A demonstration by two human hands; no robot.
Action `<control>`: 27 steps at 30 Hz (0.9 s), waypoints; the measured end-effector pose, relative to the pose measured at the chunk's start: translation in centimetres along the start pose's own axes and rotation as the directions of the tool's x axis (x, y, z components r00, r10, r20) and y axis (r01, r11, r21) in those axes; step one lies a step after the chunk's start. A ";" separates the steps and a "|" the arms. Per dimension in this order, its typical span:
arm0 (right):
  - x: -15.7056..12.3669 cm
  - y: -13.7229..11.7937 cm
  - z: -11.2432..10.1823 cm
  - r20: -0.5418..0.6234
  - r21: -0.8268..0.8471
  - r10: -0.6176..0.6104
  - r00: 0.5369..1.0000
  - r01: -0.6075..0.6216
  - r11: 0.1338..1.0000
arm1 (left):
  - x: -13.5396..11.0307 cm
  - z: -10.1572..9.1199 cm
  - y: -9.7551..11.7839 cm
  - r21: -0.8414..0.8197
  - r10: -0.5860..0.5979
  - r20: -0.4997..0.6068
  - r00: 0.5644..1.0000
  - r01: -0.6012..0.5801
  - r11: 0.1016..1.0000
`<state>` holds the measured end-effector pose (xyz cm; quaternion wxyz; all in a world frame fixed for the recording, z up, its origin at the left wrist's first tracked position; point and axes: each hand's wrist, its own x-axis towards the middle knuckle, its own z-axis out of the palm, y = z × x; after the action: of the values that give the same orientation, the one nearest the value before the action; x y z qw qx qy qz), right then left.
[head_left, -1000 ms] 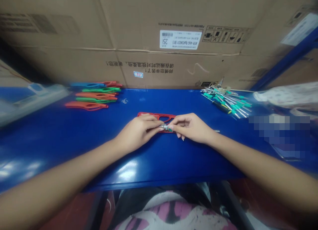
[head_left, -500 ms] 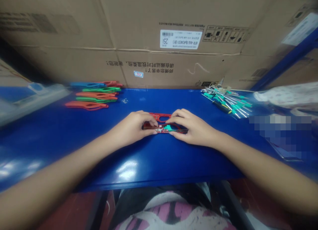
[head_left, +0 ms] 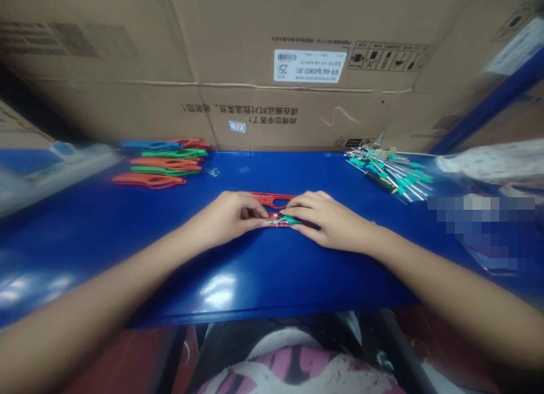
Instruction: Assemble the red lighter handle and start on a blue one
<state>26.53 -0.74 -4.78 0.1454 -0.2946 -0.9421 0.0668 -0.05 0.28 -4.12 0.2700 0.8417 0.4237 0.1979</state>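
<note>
Fingers (head_left: 298, 214): closed left and right around nearer red casing (head_left: 281, 225); had lowered green piece (head_left: 290, 219) there, apparently joining parts.

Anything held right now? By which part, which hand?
The near red casing, by its two end portions: left hand at the left, right hand at the right. Whether the right hand also grips the green piece can't be told.

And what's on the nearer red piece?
A green part and silvery metal show on the nearer red piece; the left hand and right hand cover its ends, hiding what's there.
</note>
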 end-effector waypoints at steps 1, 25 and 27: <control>0.0 0.0 0.1 0.003 0.003 0.000 1.000 0.000 1.000 | 0.0 0.1 0.0 0.000 0.009 -0.009 1.000 -0.009 1.000; -0.5 0.4 -2.1 -0.014 0.097 0.102 0.995 -0.100 0.990 | -0.2 -0.8 0.8 0.041 -0.124 -0.006 0.992 0.124 0.991; -0.5 0.1 -1.8 0.029 0.105 0.134 0.991 -0.137 0.985 | -0.3 -0.6 1.1 0.034 -0.081 -0.089 0.993 0.084 0.996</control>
<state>27.54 -0.93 -3.18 0.1457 -0.3490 -0.9165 0.1301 0.04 -0.33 -2.99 0.2431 0.8189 0.4733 0.2151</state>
